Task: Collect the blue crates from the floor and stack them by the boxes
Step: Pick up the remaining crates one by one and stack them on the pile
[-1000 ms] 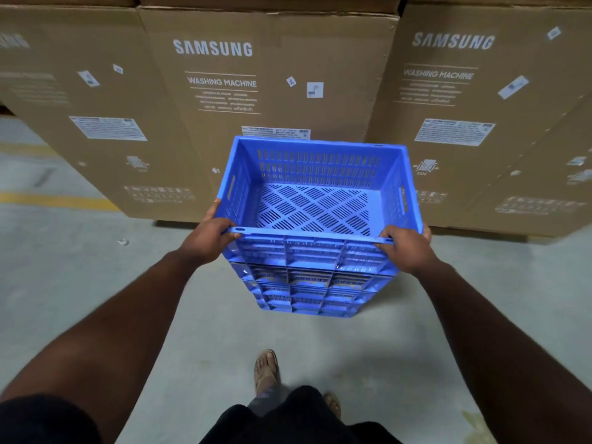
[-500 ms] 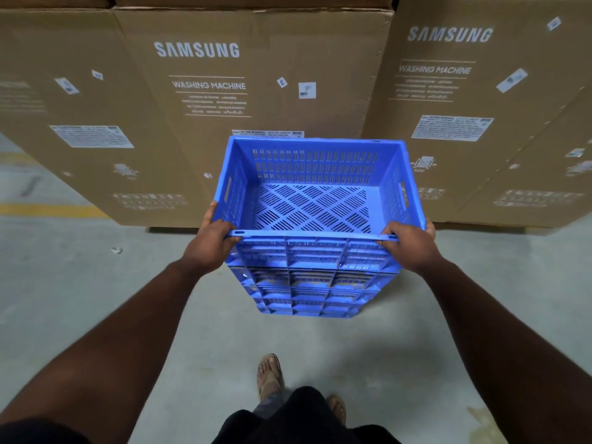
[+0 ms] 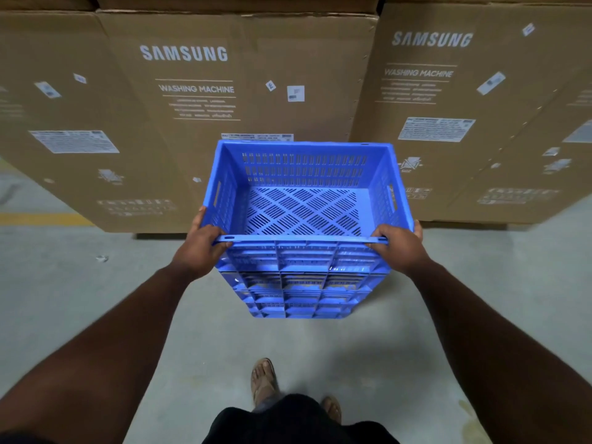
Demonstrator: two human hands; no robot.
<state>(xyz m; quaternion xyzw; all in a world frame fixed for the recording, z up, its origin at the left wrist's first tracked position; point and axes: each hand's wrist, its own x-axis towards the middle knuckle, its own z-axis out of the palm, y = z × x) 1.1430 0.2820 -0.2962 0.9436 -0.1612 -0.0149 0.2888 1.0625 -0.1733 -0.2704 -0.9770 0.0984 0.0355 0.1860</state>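
Blue crate (image 3: pixel 304 200) sits on top of the stack of crates (image 3: pixel 301 293), dead ahead at my twelve o'clock, just in front of the washing machine boxes (image 3: pixel 224 123). My left hand (image 3: pixel 200 248) is clamped on its near corner at ten o'clock, my right hand (image 3: pixel 398 248) likewise at two.

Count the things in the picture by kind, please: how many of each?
Blue crates: the stack count is unclear; the top one is held by the left hand and right hand.
Cardboard boxes: 3
Hands: 2
Sandals: 2
Total without crates: 7
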